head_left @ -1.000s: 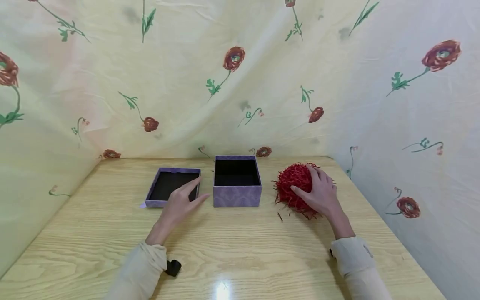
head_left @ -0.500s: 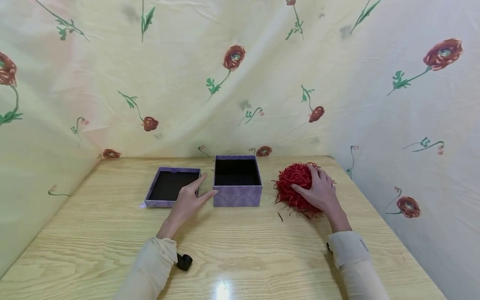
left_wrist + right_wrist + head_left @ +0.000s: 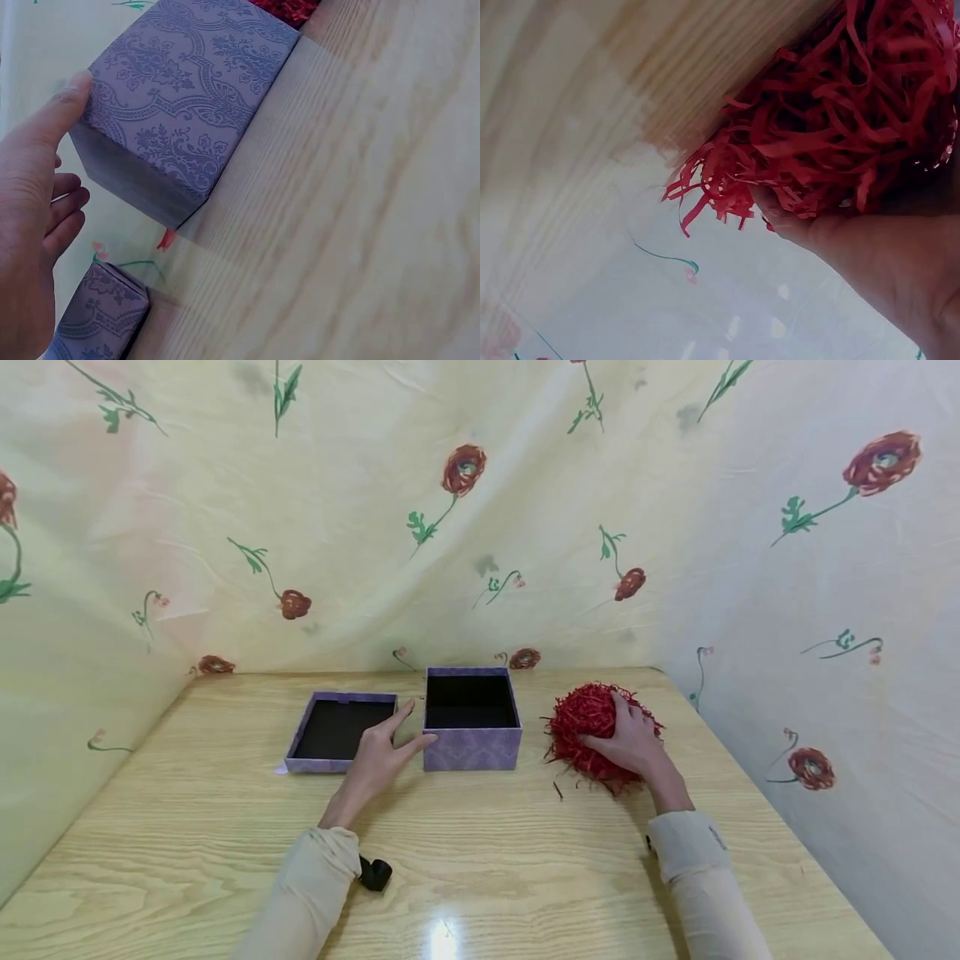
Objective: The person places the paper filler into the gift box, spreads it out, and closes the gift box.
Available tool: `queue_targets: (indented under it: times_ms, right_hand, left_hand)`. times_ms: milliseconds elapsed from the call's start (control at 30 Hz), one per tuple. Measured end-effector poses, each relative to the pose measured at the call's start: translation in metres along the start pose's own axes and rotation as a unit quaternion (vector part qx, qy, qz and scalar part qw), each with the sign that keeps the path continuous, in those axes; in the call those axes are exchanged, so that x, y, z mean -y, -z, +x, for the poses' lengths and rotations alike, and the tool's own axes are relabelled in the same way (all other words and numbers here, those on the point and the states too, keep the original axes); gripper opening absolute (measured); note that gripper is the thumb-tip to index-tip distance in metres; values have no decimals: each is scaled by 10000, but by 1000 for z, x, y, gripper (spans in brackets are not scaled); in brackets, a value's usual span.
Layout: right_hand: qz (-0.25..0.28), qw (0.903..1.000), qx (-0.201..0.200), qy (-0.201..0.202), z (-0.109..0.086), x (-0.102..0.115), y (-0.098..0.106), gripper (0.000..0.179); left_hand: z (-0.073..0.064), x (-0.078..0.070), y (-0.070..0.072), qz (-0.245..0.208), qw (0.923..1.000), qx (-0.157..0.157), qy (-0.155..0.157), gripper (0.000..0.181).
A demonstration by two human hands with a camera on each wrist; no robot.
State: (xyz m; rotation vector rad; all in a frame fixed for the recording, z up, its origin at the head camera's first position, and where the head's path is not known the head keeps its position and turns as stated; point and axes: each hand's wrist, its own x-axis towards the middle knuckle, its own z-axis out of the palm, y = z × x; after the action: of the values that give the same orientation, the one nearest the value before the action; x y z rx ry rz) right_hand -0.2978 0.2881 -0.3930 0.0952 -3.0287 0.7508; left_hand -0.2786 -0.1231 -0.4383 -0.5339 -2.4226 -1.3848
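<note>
A purple patterned box (image 3: 471, 750) with a black inside stands without its lid at the back middle of the table. My left hand (image 3: 378, 760) is at its left side, thumb tip right at the front left rim and fingers along the side. The left wrist view shows this thumb (image 3: 69, 105) against the box's (image 3: 180, 82) edge, other fingers loosely bent. To the right, my right hand (image 3: 633, 743) grips a clump of red shredded paper (image 3: 585, 718) from above, thumb and fingers spread round it. In the right wrist view the strands (image 3: 832, 127) hide some of the fingertips.
The matching purple lid (image 3: 337, 731) lies inside up to the left of the box, partly behind my left hand. A few loose red strands (image 3: 557, 791) lie before the clump. A flowered cloth (image 3: 360, 527) hangs behind the wooden table (image 3: 480, 843) and along its sides.
My left hand has moved right from over the lid to the box's left side. The right hand stays on the shredded paper. The head view has shifted slightly.
</note>
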Motion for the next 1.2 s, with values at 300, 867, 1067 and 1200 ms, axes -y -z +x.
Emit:
queue_targets:
  times_ms: [300,867,1067,1200]
  right_hand:
    - [-37,9996,262,-134,3,-2,0,104]
    - [-143,9986,414,-295,4,-3,-2,100]
    - [-64,9987,432,-246,5,-5,-4,99]
    - [-73,9990,395,-196,6,-6,-4,97]
  left_hand:
    - [3,-1,-2,-31,10000,83,25,75]
    - [8,0,-5,-226,9995,211,-104,75]
    - [9,1,-7,-308,9991,275,-101,74]
    - [9,2,-8,-268,9991,306,-68,74]
